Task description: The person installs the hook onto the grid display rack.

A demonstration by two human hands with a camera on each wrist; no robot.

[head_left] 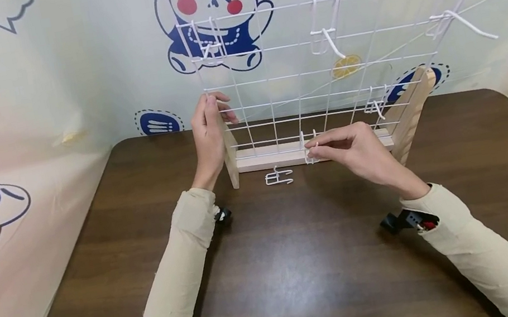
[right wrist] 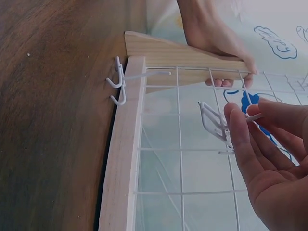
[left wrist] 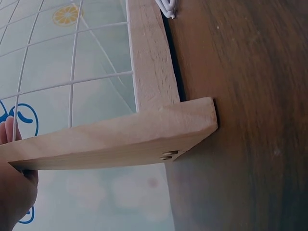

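Note:
A white wire grid rack [head_left: 284, 101] with wooden supports stands upright on the table. My left hand [head_left: 210, 138] grips its left wooden side piece [left wrist: 110, 139], fingers curled around the edge to the grid. Between thumb and fingers, my right hand [head_left: 360, 154] pinches a white wire hook [right wrist: 211, 120] by its prong, in front of the lower grid. Whether this hook touches the wires, I cannot tell. A second white hook [head_left: 279, 177] lies loose on the table before the wooden base bar [right wrist: 126, 144], between my hands.
Several white hooks hang on the grid, among them one at upper left [head_left: 211, 47], one near the middle [head_left: 327, 40] and one at upper right [head_left: 456, 21]. The right wooden side piece [head_left: 411, 113] stands beyond my right hand. Behind the rack hangs a printed cloth [head_left: 130, 61].

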